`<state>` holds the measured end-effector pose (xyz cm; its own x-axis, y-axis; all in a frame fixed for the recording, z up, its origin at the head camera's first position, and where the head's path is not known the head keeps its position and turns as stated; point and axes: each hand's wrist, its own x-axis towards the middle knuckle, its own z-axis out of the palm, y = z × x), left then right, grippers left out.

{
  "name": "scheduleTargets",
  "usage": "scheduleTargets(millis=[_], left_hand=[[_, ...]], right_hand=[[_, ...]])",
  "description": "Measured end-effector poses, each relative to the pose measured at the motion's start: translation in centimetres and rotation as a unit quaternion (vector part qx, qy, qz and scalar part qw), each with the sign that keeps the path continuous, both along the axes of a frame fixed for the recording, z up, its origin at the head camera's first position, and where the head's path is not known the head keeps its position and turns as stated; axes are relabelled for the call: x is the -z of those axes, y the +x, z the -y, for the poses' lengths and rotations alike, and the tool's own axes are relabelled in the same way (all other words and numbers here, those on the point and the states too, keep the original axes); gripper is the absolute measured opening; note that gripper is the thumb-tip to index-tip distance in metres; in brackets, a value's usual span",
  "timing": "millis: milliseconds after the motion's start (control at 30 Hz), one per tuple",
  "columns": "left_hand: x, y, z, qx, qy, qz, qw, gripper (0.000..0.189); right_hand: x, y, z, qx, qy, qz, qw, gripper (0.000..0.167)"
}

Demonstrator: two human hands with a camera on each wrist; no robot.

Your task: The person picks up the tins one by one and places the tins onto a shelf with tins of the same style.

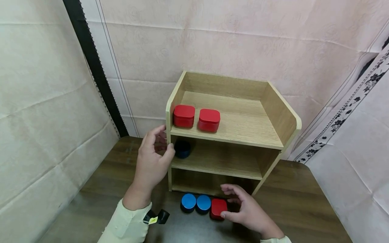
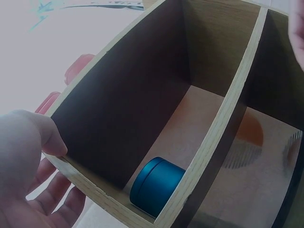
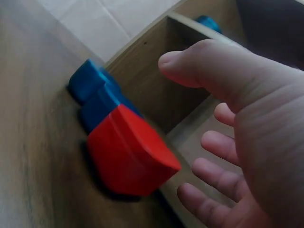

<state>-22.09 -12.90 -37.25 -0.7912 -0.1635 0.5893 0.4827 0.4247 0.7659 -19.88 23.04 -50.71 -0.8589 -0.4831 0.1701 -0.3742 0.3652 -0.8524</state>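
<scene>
A small three-level wooden shelf stands on the table. My left hand holds its left side panel, thumb on the front edge and fingers outside. Just inside that panel, on the middle level, sits a round dark blue tin. Two red square tins with rounded corners, one at the left and one beside it, stand on the top level. In front of the shelf, two blue round tins and a red square tin form a row. My right hand hovers beside this red tin, fingers spread and loosely bent.
The brown wooden table extends on both sides of the shelf. Pale cloth hangs behind and at the sides. A black strap with a yellow label is at my left wrist.
</scene>
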Motion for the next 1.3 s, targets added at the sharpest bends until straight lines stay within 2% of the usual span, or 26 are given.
scheduleTargets(millis=[133,433,700,833,1100,1300], left_hand=[[0.0,0.0,0.0,0.000,-0.002,0.000,1.0000,0.060],[-0.1,0.0,0.0,-0.005,-0.006,-0.005,1.0000,0.061],[0.0,0.0,0.0,-0.001,-0.003,-0.001,1.0000,0.060],[0.0,-0.1,0.0,0.002,-0.001,-0.001,1.0000,0.060],[0.0,-0.2,0.1,0.008,0.004,-0.005,0.9999,0.062],[0.1,-0.2,0.1,0.007,0.003,-0.005,1.0000,0.062]], right_hand=[[0.9,-0.4,-0.1,-0.009,0.018,0.008,0.9998,0.080],[2.7,-1.0,-0.1,-0.020,0.057,-0.030,0.9977,0.081],[2.8,-0.8,0.0,-0.013,0.092,-0.020,0.9954,0.079],[2.9,-0.7,0.0,-0.013,0.108,-0.033,0.9936,0.076],[3.3,-0.7,0.2,-0.019,0.112,-0.056,0.9919,0.070],[3.3,-0.7,0.2,-0.016,0.113,-0.051,0.9922,0.067]])
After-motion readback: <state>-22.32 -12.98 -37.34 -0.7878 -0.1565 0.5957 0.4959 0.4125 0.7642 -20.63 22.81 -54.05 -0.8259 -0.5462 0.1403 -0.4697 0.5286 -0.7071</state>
